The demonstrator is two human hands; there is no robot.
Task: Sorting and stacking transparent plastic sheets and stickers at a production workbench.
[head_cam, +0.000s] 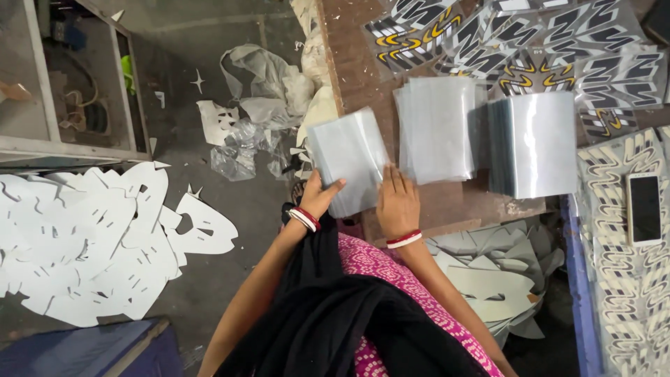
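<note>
My left hand [319,195] grips the near edge of a clear plastic sleeve [347,152], thumb on top, holding it at the left edge of the brown wooden board [363,77]. Beside it, my right hand [398,202] lies flat on the board, fingers touching the sleeve's right edge and the near edge of a loose stack of clear sleeves [436,126]. A thicker, squared stack of sleeves [534,143] stands further right. Both wrists wear red and white bangles.
Black, white and yellow printed cut-outs [516,42] cover the board's far side. A white phone [644,208] lies on patterned sheets at the right. White cardboard offcuts [91,244] and crumpled plastic [258,105] litter the floor at left; more offcuts [488,272] lie under the board.
</note>
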